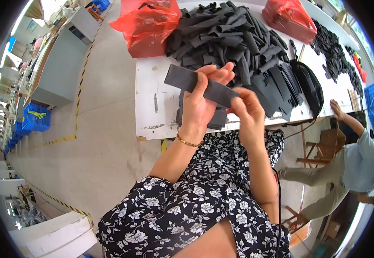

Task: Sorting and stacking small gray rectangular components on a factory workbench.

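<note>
Above the table's front edge, I hold a flat black strip (218, 91) that looks like folded fabric, slanting down to the right. My left hand (199, 96) lies palm up beneath it, its thumb pressed over the top. At the strip's right end, my right hand (250, 112) pinches it between thumb and fingers. Partly hidden behind my hands, a small stack of similar black pieces (216, 119) lies on the white table (146, 105). Beyond rises a big heap of loose black strips (221, 36), with flat pieces (277, 92) fanned out on its right.
Red plastic bags (150, 28) (289, 19) flank the heap. A black pouch (308, 88) with a cord lies at the right, and more dark strips (331, 49) lie beyond. Another person's hand (337, 109) rests on the table edge. Blue crates (36, 116) stand at far left.
</note>
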Tool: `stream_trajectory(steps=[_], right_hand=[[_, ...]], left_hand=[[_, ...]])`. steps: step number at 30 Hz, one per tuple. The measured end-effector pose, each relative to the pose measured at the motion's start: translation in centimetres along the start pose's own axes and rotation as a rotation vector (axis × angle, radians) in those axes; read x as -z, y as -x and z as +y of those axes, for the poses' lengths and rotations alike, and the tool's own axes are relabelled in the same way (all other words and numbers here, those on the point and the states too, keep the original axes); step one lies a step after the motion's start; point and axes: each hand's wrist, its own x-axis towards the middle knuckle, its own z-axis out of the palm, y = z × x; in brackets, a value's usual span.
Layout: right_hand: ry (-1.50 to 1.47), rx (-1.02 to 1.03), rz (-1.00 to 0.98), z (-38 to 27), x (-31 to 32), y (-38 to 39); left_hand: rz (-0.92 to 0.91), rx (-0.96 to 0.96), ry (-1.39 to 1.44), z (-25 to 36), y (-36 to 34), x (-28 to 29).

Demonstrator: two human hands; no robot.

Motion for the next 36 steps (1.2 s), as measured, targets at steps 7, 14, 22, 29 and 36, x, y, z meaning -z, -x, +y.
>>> stream_trajectory(steps=[7, 14, 22, 29, 36], right_hand=[[0.74, 1.039, 0.039, 1.2, 1.5, -0.1], [0.719, 0.872, -0.112, 1.8, 1.4, 1.2], [0.611, 0.076, 0.01, 5.9, 3.0, 0.9], [1.162, 0.245, 0.162, 7.0, 6.6, 0.0], [1.812, 0.447, -0.147, 9.9, 12.5, -2.7]], left_hand=[[0.23, 0.004, -0.102, 1.8, 1.3, 4.5], [0.263, 0.032, 0.046, 4.2, 2.6, 5.6], [0.376, -0.005, -1.334, 5.4, 5.8, 7.6], [0.364, -0.26, -1.396, 6.4, -4.0, 9.8], [0.175, -0.327, -1.482, 2.2, -16.9, 9.8]])
